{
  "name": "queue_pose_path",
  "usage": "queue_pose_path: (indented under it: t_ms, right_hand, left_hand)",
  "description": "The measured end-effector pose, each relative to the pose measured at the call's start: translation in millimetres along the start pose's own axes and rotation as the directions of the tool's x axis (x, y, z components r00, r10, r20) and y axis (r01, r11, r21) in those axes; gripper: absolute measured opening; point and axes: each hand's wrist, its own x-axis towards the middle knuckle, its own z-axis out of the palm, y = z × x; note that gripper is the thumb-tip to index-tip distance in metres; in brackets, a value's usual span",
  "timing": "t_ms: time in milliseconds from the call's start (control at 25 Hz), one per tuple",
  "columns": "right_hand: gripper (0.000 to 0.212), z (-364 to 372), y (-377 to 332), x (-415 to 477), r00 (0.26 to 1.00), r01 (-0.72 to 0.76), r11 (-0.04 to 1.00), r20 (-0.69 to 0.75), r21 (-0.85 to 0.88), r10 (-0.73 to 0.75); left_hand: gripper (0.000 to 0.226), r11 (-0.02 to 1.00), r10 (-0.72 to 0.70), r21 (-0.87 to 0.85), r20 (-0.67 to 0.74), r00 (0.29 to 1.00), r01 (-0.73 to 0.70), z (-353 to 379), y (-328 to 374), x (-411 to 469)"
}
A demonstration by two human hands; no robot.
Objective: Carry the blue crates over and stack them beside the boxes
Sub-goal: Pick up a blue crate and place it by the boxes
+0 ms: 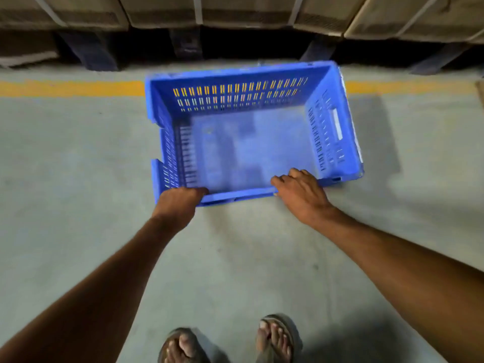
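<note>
Gripping, left hand (180, 203): curled around blue crate's (251, 145) near rim.
Right hand (301, 195): fingers loosely spread, resting on same rim.
Crate: on the floor (65, 153) near strapped boxes (251, 11), across yellow line (70, 88).

The crate (251, 132) sits on the floor (65, 158), before the boxes (251, 11), across the floor line (70, 88).

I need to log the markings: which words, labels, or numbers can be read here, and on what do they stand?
No text is readable.
Blue slotted plastic crate: a white strip on its right wall, too blurred to tell.
Strapped brown cardboard boxes: no print shows.
</note>
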Motion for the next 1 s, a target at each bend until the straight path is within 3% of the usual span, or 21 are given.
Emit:
queue_pose_path:
  t_ms: [200,440,520,600,720,840,1000]
  right_hand:
    - [0.016,2.6,-9.3,-1.7,0.993,-0.119,0.987,0.019,0.112,0.118]
    - [0.015,-20.8,-26.5,-24.2,0.987,-0.065,0.983,0.158,0.172,0.038]
    - [0.025,-19.9,-22.3,-28.9,0.989,-0.119,0.968,0.114,0.222,0.096]
    - [0.032,-33.8,-18.8,-36.0,0.98,-0.193,0.926,0.011,0.323,0.2]
    - [0.021,-109.0,-30.1,-83.4,0.937,-0.278,0.758,-0.008,0.59,0.35]
    - [0.019,-206.1,-51.4,-145.4,0.869,-0.401,0.48,0.158,0.781,0.469]
    - [0.012,-326.2,-77.8,-241.6,0.851,-0.393,0.267,0.239,0.88,0.467]
  left_hand:
    - [0.043,0.998,-0.057,-0.016,0.037,0.998,0.058,10.2,-9.2,9.2]
    - [0.042,0.994,-0.056,-0.082,0.142,0.988,0.068,0.0,-20.9,-23.7]
    - [0.059,0.981,-0.046,-0.182,0.097,0.994,0.063,-1.8,-15.4,-25.9]
    - [0.062,0.957,-0.077,-0.286,-0.072,0.994,0.054,-12.4,-6.7,-35.2]
    - [0.04,0.864,-0.255,-0.486,-0.193,0.947,0.134,-73.3,13.7,-107.2]
    - [0.019,0.646,-0.381,-0.734,-0.072,0.922,0.21,-152.4,43.4,-196.6]
    - [0.012,0.651,-0.315,-0.733,-0.027,0.949,0.195,-248.4,88.0,-317.6]
